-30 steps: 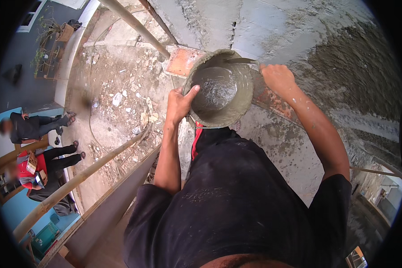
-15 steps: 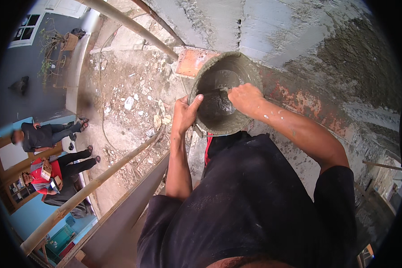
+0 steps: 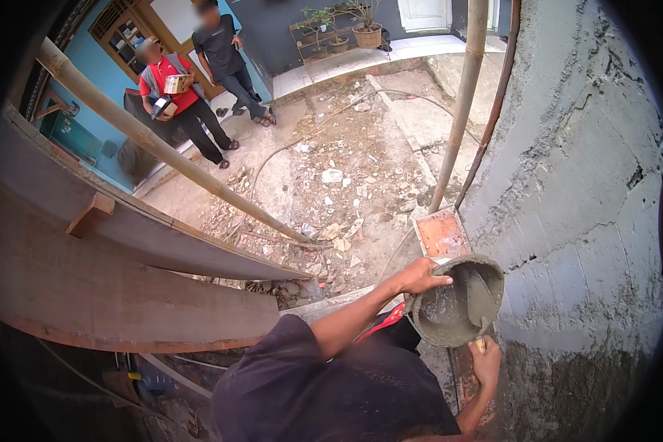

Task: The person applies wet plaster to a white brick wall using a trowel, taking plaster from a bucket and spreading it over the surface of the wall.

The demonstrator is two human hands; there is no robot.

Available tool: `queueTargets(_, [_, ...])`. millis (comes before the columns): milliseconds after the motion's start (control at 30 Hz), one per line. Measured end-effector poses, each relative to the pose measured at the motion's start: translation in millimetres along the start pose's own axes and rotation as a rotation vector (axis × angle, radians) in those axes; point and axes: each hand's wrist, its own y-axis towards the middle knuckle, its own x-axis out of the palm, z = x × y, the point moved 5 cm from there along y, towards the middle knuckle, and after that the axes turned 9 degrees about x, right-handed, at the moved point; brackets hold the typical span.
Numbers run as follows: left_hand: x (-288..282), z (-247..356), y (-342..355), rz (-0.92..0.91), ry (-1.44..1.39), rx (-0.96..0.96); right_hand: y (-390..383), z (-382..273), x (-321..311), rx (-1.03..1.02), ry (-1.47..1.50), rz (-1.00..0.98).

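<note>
A round bucket (image 3: 443, 330) coated in grey mortar is held up in front of my body, its mouth facing me. My left hand (image 3: 423, 278) grips its left rim, thumb over the edge and fingers on the outside. Wet mortar lies inside. By the near right rim, my right hand (image 3: 486, 362) is closed round the pale wooden handle of a trowel (image 3: 481, 344). The mortar-smeared blade appears to lie inside the bucket against the right wall, hard to tell from the mortar.
A plastered wall (image 3: 589, 243) rises along the right, wet and dark lower down. An orange mortar-stained tray (image 3: 443, 234) sits beyond the bucket. Bamboo poles (image 3: 460, 110) and a long board (image 3: 162, 309) flank rubble ground (image 3: 331, 191). Two people (image 3: 224, 55) stand at the far left.
My view has swung round, so the two people now appear upright at the top left. My right hand has moved from inside the bucket to its near rim. The left hand keeps its hold.
</note>
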Motion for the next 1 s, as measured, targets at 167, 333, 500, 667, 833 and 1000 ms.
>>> queueTargets(167, [-2.7, -3.1, -32.9, -0.105, 0.019, -0.310, -15.8, 12.7, -0.8, 0.048, 0.194, -0.047])
queueTargets(333, [-19.3, 10.3, 15.2, 0.179, -0.015, 0.195, -6.9, 46.5, -33.3, -0.022, 0.228, 0.074])
queueTargets(500, [-22.7, 37.8, 20.7, -0.001, -0.131, -0.006, -22.6, 78.0, -48.6, -0.043, 0.220, 0.084])
queueTargets(667, [-9.4, 6.9, 17.4, 0.161, -0.095, 0.118, -44.4, 67.5, -41.4, 0.162, 0.389, 0.027])
queueTargets(833, [-13.9, 22.9, 9.9, 0.000, -0.084, -0.299, -48.6, 88.0, -33.3, 0.219, 0.435, 0.045])
queueTargets(1000, [-3.3, -8.5, 15.1, -0.042, 0.074, -0.330, -53.8, 104.8, -24.3, 0.223, 0.549, -0.021])
